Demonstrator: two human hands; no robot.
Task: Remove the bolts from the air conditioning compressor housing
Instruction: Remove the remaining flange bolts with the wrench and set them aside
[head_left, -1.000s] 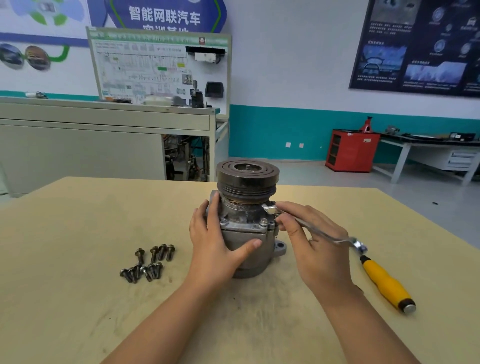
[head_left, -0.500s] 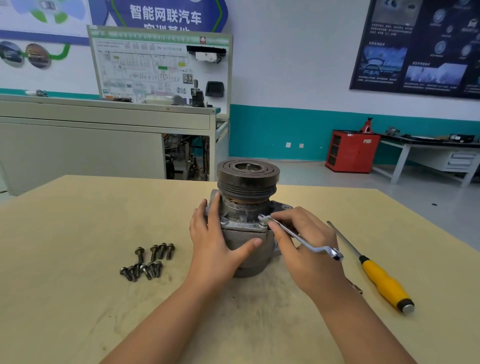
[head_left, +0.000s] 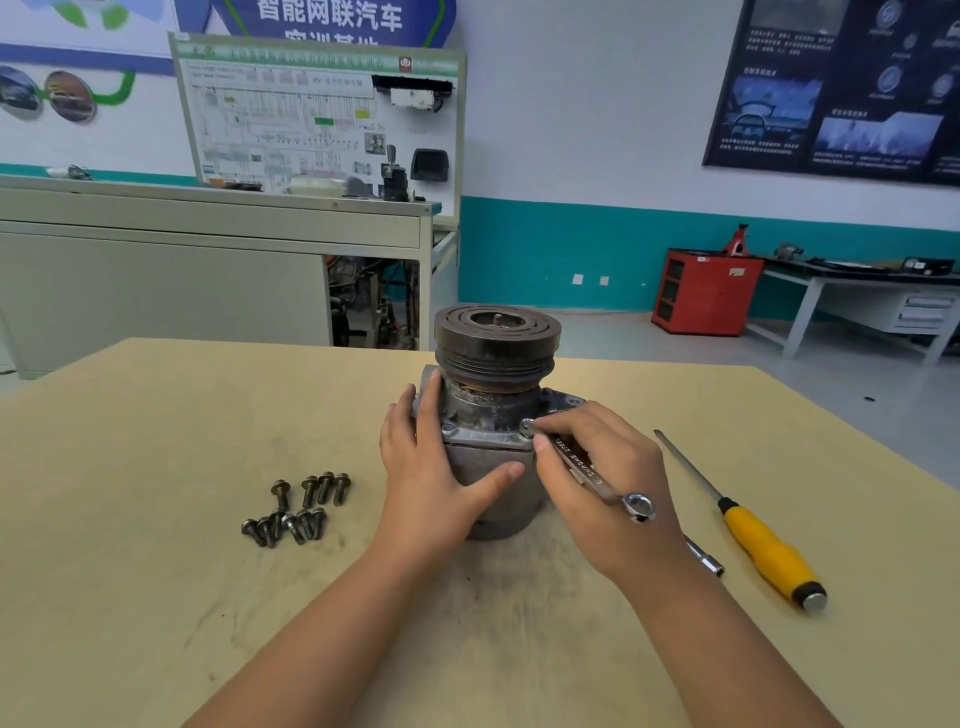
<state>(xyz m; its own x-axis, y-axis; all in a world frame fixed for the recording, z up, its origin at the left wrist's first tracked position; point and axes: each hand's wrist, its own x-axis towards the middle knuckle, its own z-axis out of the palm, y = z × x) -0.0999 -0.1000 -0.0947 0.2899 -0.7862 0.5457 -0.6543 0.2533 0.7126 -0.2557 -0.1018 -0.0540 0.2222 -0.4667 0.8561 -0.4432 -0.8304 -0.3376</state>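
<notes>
Workshop tabletop (head_left: 156, 571), beige: grey metal compressor housing (head_left: 493, 467) upright at centre.
Your left hand (head_left: 431, 483) wraps it against twisting; your right hand (head_left: 613, 447) pinches a slim steel spanner (head_left: 584, 467) seated on a flange bolt (head_left: 528, 428).

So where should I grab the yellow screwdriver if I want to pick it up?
Grab the screwdriver by its fat yellow handle, coming down from above with your fingers across it. It lies flat on the table with the handle end nearest you. The thin metal shaft points away and would likely be slippery and hard to pinch.
</notes>
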